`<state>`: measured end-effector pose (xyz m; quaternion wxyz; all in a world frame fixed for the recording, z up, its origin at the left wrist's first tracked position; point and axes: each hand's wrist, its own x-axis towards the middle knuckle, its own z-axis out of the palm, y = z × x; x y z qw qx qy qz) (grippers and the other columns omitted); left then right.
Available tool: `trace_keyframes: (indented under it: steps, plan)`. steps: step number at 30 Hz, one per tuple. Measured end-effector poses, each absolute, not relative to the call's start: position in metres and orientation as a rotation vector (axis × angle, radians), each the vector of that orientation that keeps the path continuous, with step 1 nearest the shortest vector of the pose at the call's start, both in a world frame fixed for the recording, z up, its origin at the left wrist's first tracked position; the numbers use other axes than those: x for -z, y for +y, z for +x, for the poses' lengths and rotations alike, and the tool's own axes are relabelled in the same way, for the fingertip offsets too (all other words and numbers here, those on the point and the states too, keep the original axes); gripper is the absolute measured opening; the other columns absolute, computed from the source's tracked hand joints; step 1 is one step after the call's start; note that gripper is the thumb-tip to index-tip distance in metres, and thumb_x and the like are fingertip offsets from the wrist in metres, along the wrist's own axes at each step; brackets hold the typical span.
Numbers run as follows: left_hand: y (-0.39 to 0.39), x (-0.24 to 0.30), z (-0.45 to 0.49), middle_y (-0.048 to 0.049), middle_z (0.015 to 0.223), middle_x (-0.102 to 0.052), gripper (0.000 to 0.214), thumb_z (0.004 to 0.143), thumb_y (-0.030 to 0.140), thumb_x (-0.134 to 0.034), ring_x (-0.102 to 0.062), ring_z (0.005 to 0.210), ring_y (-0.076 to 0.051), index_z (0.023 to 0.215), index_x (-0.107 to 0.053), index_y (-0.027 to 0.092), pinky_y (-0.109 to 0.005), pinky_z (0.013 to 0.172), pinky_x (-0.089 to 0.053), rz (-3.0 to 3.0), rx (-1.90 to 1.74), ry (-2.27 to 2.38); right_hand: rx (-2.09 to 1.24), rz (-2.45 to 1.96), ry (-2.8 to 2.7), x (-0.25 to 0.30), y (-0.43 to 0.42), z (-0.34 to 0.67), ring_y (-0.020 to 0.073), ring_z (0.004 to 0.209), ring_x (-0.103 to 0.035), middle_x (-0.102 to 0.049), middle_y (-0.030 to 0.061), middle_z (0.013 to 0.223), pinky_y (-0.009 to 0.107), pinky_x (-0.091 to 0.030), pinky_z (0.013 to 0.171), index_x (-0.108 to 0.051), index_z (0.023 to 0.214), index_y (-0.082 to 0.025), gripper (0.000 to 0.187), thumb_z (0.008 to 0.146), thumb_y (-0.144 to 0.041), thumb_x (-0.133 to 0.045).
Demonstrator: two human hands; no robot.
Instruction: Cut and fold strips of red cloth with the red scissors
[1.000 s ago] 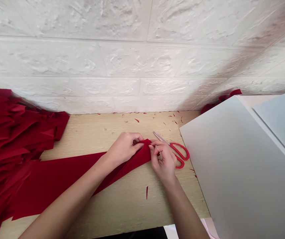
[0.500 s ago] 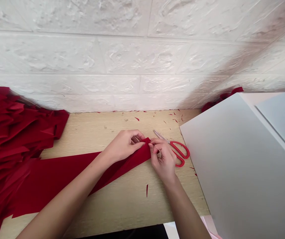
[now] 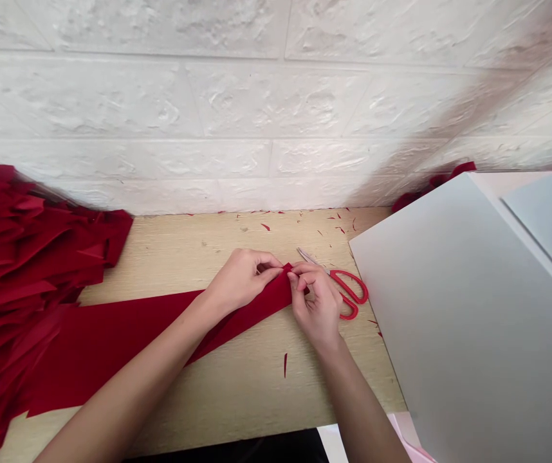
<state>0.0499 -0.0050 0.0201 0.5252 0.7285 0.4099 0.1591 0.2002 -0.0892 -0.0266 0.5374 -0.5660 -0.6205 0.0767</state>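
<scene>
A long strip of red felt (image 3: 126, 334) lies across the wooden table (image 3: 237, 392), running from the lower left up to the middle. My left hand (image 3: 240, 280) pinches the strip's far end from the left, fingers closed on it. My right hand (image 3: 317, 302) pinches the same end from the right, thumb and forefinger pressed on the fabric edge. The two hands nearly touch at the strip's tip. Red-handled scissors (image 3: 346, 289) lie on the table just behind and right of my right hand, blades pointing left.
A heap of cut red felt pieces (image 3: 25, 263) fills the left side. A large white board (image 3: 469, 321) covers the right, with more red fabric (image 3: 430, 183) behind it. A white brick wall (image 3: 257, 103) backs the table. Small red scraps (image 3: 285, 364) dot the wood.
Both hands stay pinched on the strip's end, shifting only slightly as the fingers rework the tip. The view has tilted a little.
</scene>
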Motion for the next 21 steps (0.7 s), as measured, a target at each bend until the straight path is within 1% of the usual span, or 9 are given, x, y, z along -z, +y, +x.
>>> trace_keyframes:
  steps: [8,10,13,15,19,21]
  plan:
    - [-0.005,-0.019,0.048,-0.0003,0.094,-0.078,0.022,0.090,0.027,-0.056,-0.068,0.082,-0.016,0.091,-0.077,0.020,-0.025,0.076,-0.048,1.773,-0.352,0.957,-0.208,-1.419,-1.457,0.022,-0.090,0.199,0.0146,0.073,-0.065,-0.067,0.0006,0.082,0.028,-0.053,0.067,-0.046,0.075,-0.025,0.024,0.090,-0.012,-0.059]
    - [-0.007,-0.021,0.048,0.0000,0.092,-0.078,0.025,0.091,0.029,-0.053,-0.066,0.077,-0.015,0.092,-0.076,0.019,-0.025,0.070,-0.046,1.794,-0.334,0.964,-0.226,-1.428,-1.445,0.021,-0.090,0.199,0.0145,0.072,-0.065,-0.067,0.0004,0.081,0.028,-0.052,0.066,-0.046,0.075,-0.025,0.024,0.090,-0.012,-0.059]
    - [-0.011,-0.025,0.048,-0.0003,0.078,-0.074,0.035,0.095,0.036,-0.048,-0.057,0.061,-0.013,0.086,-0.075,0.017,-0.025,0.058,-0.039,1.823,-0.287,1.012,-0.247,-1.440,-1.430,0.021,-0.090,0.199,0.0144,0.070,-0.064,-0.067,0.0000,0.080,0.027,-0.052,0.065,-0.045,0.075,-0.025,0.024,0.090,-0.014,-0.059]
    - [-0.012,-0.027,0.049,-0.0005,0.075,-0.073,0.036,0.095,0.040,-0.049,-0.055,0.059,-0.012,0.084,-0.074,0.017,-0.025,0.056,-0.037,1.828,-0.289,1.000,-0.256,-1.437,-1.425,0.022,-0.090,0.199,0.0143,0.070,-0.064,-0.067,-0.0001,0.080,0.027,-0.052,0.064,-0.045,0.076,-0.025,0.023,0.090,-0.014,-0.059]
    - [-0.012,-0.029,0.051,-0.0008,0.083,-0.076,0.023,0.091,0.029,-0.056,-0.058,0.064,-0.013,0.088,-0.076,0.018,-0.025,0.063,-0.041,1.892,-0.295,0.972,-0.265,-1.453,-1.425,0.022,-0.090,0.198,0.0138,0.069,-0.064,-0.067,-0.0001,0.080,0.026,-0.052,0.065,-0.045,0.076,-0.025,0.023,0.090,-0.015,-0.060]
    - [-0.012,-0.028,0.052,-0.0015,0.084,-0.077,0.022,0.092,0.026,-0.055,-0.059,0.064,-0.013,0.088,-0.076,0.019,-0.025,0.064,-0.041,1.921,-0.278,1.008,-0.282,-1.461,-1.410,0.021,-0.090,0.198,0.0138,0.069,-0.064,-0.067,-0.0002,0.080,0.026,-0.053,0.065,-0.045,0.076,-0.025,0.023,0.090,-0.016,-0.061]
